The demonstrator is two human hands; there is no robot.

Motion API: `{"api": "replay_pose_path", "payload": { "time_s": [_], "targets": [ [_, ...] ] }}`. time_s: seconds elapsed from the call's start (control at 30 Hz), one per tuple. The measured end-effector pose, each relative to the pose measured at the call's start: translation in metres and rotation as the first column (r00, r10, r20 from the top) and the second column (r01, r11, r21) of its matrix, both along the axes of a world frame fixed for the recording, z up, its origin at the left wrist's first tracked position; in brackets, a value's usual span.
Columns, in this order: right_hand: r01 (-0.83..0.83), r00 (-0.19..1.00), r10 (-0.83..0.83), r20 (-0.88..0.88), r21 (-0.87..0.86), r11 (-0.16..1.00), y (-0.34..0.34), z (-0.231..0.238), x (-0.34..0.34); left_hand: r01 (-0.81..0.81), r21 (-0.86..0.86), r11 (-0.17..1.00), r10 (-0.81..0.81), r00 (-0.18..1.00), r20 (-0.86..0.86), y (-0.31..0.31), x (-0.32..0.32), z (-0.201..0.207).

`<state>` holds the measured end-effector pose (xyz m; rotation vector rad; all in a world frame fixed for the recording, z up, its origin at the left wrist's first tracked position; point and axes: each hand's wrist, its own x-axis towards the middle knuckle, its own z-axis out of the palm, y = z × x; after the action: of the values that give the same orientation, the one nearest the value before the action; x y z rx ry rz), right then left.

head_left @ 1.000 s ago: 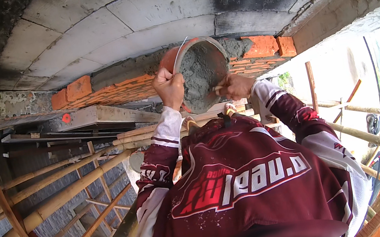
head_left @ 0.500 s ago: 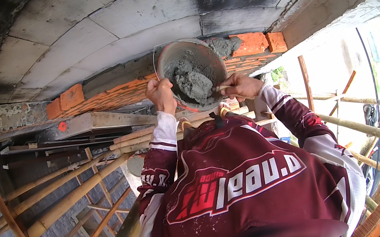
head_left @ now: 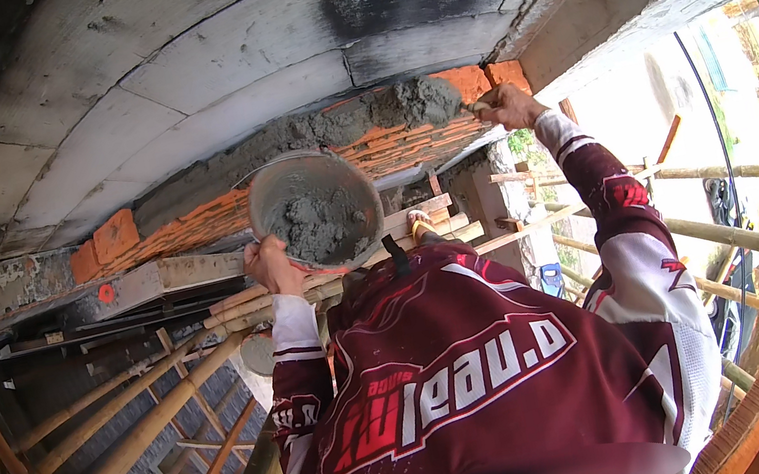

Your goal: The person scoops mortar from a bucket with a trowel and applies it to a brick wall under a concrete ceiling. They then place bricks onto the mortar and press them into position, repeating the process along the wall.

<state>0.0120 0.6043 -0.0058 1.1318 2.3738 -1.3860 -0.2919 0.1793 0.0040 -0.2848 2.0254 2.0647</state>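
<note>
My left hand (head_left: 273, 266) is closed on the near left rim of a round bucket (head_left: 362, 184), tilted so that its opening shows. Grey wet mortar (head_left: 322, 227) lies inside. Farther right, my right hand (head_left: 509, 106) is wrapped round the short handle of a trowel (head_left: 475, 106). Its blade is hidden by a lump of mortar (head_left: 421, 100) at the top of the brick course. A rough mortar bed (head_left: 281, 138) runs leftward from there along the orange brick wall (head_left: 404, 143).
Grey block wall (head_left: 233, 39) rises behind the bricks, with a concrete beam (head_left: 612, 3) at right. Loose bricks (head_left: 115, 236) sit at the left end. Bamboo scaffold poles (head_left: 158, 418) cross below on the left, and more poles (head_left: 735, 235) on the right. My foot (head_left: 421, 222) stands on the poles.
My right hand has lifted the trowel out of the bucket and moved right to the wall top, where mortar now lies. The bucket and my left hand appear lower and farther left.
</note>
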Motion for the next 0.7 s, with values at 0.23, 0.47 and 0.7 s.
{"api": "replay_pose_path", "payload": {
  "time_s": [0.23, 0.47, 0.7],
  "targets": [
    [-0.410, 0.873, 0.030, 0.487, 0.697, 0.588, 0.036, -0.019, 0.021, -0.025, -0.141, 0.990, 0.024, 1.000, -0.008, -0.016, -0.016, -0.003],
    [-0.239, 0.951, 0.305, 0.060, 0.767, 0.595, -0.058, 0.027, -0.008, 0.006, -0.159, 0.987, -0.020, 0.996, -0.089, -0.020, -0.020, -0.005],
    [-0.501, 0.864, 0.397, 0.309, 0.604, 0.620, -0.213, 0.069, -0.163, 0.240, -0.006, 0.971, -0.231, 0.925, -0.301, 0.013, -0.016, 0.018]
  ]
}}
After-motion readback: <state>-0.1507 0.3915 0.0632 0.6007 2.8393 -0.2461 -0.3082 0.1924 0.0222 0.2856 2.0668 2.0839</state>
